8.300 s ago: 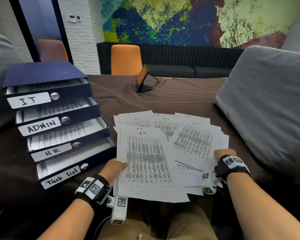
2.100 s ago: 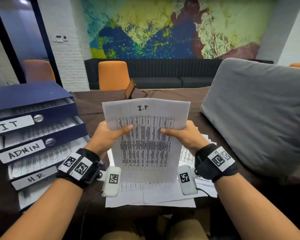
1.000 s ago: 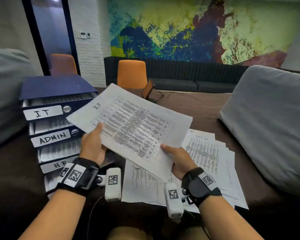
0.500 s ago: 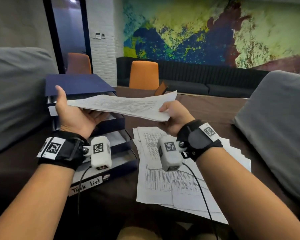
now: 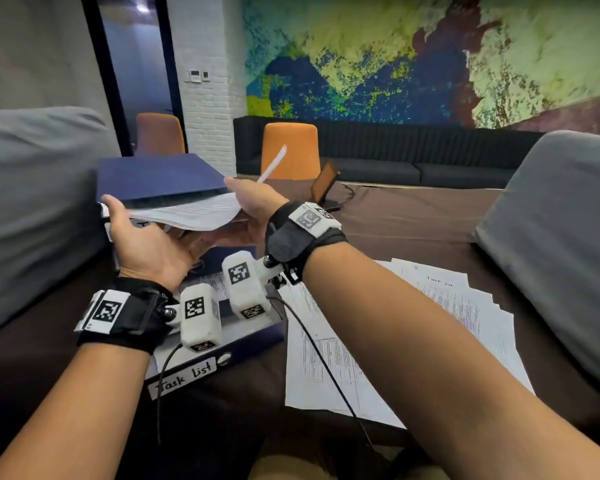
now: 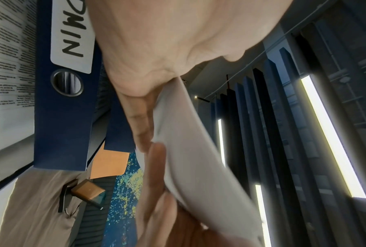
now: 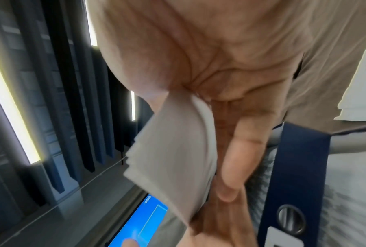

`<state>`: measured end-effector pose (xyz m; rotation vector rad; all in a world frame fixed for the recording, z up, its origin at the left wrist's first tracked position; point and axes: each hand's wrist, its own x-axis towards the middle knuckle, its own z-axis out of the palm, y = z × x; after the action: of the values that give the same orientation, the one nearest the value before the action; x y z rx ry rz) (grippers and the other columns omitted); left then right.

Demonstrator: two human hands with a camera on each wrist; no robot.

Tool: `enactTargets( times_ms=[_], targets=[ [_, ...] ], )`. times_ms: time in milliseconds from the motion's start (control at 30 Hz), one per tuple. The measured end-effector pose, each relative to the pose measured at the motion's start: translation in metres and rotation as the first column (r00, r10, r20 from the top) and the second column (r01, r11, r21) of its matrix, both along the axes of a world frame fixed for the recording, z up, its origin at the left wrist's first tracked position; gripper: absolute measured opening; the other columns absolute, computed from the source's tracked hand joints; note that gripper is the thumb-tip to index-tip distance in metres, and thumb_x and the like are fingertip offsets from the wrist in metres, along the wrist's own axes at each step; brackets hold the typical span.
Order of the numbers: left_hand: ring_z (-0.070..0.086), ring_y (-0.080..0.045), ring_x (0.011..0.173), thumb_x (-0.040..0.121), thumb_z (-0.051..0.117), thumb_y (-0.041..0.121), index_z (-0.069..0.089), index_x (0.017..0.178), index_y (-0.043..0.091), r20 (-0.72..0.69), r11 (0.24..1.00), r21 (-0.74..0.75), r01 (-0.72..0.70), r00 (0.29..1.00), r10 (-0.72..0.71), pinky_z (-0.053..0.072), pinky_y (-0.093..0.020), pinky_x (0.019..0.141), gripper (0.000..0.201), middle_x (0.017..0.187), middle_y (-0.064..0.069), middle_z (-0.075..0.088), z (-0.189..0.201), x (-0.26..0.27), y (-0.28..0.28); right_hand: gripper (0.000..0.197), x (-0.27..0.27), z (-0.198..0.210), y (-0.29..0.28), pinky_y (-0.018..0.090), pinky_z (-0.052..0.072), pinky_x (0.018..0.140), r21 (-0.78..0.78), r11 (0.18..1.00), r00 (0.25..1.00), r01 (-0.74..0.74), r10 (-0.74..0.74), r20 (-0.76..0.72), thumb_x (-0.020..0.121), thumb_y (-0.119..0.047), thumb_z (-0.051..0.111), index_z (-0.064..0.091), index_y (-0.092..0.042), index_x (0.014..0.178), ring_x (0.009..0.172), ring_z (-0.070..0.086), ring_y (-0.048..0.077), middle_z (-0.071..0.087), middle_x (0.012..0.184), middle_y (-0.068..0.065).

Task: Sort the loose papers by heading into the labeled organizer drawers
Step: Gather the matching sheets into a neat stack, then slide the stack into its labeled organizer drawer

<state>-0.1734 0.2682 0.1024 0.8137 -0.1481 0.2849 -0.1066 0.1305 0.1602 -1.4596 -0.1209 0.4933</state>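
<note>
I see both hands gripping the paper stack at the organizer's top drawer: left hand underneath, right hand pinching its edge. More papers lie on the surface.

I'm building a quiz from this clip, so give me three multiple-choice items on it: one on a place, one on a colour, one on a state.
1. Where is the held sheaf of white printed papers?
A. at the top drawer of the dark blue drawer organizer
B. on the grey cushion
C. on the orange chair

2. What colour is the nearer chair?
A. green
B. orange
C. white

3. How is the sheaf held?
A. left hand only
B. lying loose
C. both hands, the right hand too

Key: 1 A, the sheaf meets the top slot; 2 B, its back is orange; 3 C, each hand grips an end.
</note>
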Motion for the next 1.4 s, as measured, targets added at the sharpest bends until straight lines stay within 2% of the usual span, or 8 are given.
enactTargets(
  times_ms=[100,267,567,867,967,1067,1300,1400],
  targets=[
    [0.056,-0.036,0.130,0.091,0.025,0.079,0.047,0.148,0.017,-0.048,0.998,0.058,-0.001,0.999,0.004,0.042,-0.055,0.107,0.087,0.146,-0.015,0.054,0.000,-0.002,-0.004,0.028,-0.024,0.003,-0.014,0.034,0.056,0.084,-0.052,0.997,0.998,-0.051,0.053,0.044,0.100,-0.041,0.044,0.053,-0.014,0.099,0.128,0.056,0.033,0.058,0.137,0.014],
    [0.074,-0.022,0.087,0.107,0.039,0.031,0.054,0.140,0.010,-0.279,0.965,0.238,-0.115,0.943,0.181,0.061,-0.031,0.062,0.042,0.133,-0.013,0.065,-0.009,0.005,-0.009,0.019,-0.039,-0.007,-0.049,0.025,0.047,0.033,0.139,0.967,0.977,0.212,-0.212,-0.011,0.097,-0.004,0.035,0.054,-0.002,0.098,0.056,0.064,0.029,0.062,0.075,0.014],
    [0.072,-0.014,0.063,0.109,0.036,0.035,0.061,0.119,0.009,-0.319,0.954,-0.046,-0.297,0.909,0.267,0.058,-0.022,0.051,0.037,0.073,-0.003,0.075,0.010,0.015,0.009,0.018,-0.041,-0.002,-0.036,0.017,0.035,0.039,0.110,0.951,0.956,0.288,-0.293,0.032,0.086,-0.025,0.053,0.059,-0.008,0.086,0.038,0.047,0.014,0.058,0.059,0.005],
    [0.073,-0.020,0.067,0.099,0.034,0.048,0.065,0.092,0.014,-0.213,0.954,-0.049,-0.295,0.936,0.279,0.052,-0.025,0.062,0.047,0.091,-0.007,0.073,-0.021,-0.006,-0.018,0.015,-0.034,-0.021,-0.037,0.015,0.043,0.038,-0.030,0.996,0.991,0.088,-0.085,0.104,0.101,-0.022,0.050,0.058,-0.009,0.105,0.049,0.060,0.012,0.064,0.074,0.004],
    [0.069,-0.021,0.062,0.099,0.043,0.046,0.067,0.066,0.013,-0.092,0.927,0.146,-0.345,0.928,0.360,0.055,-0.026,0.060,0.053,0.071,-0.007,0.072,-0.016,-0.013,-0.035,0.018,-0.028,-0.026,-0.047,0.014,0.042,0.038,-0.064,0.993,0.989,0.096,-0.088,0.120,0.101,-0.027,0.052,0.058,-0.010,0.098,0.042,0.059,0.011,0.063,0.073,0.004],
    [0.071,-0.021,0.067,0.098,0.059,0.040,0.071,0.073,0.011,-0.011,0.801,0.469,-0.372,0.904,0.427,0.058,-0.027,0.062,0.040,0.078,-0.007,0.075,-0.012,-0.005,-0.051,0.018,-0.024,-0.029,-0.055,0.014,0.042,0.039,-0.071,0.992,0.986,0.108,-0.097,0.136,0.101,-0.026,0.052,0.059,-0.010,0.100,0.044,0.059,0.012,0.062,0.073,0.005],
    [0.072,-0.012,0.074,0.105,0.049,0.037,0.066,0.097,0.015,-0.271,0.808,0.365,-0.463,0.777,0.568,0.056,-0.021,0.060,0.029,0.115,-0.008,0.073,0.000,0.043,-0.011,0.016,-0.021,-0.047,-0.067,0.018,0.041,0.043,-0.110,0.986,0.976,0.124,-0.101,0.191,0.100,-0.023,0.053,0.060,-0.010,0.095,0.051,0.059,0.018,0.063,0.069,0.006],
    [0.071,-0.012,0.064,0.098,0.060,0.029,0.069,0.082,0.018,-0.126,0.619,0.604,-0.503,0.706,0.697,0.057,-0.028,0.061,0.021,0.097,-0.008,0.076,-0.003,0.045,-0.009,0.014,-0.019,-0.055,-0.068,0.016,0.040,0.041,-0.140,0.979,0.961,0.151,-0.113,0.251,0.099,-0.020,0.055,0.060,-0.011,0.091,0.048,0.057,0.019,0.064,0.068,0.008]
  ],
)
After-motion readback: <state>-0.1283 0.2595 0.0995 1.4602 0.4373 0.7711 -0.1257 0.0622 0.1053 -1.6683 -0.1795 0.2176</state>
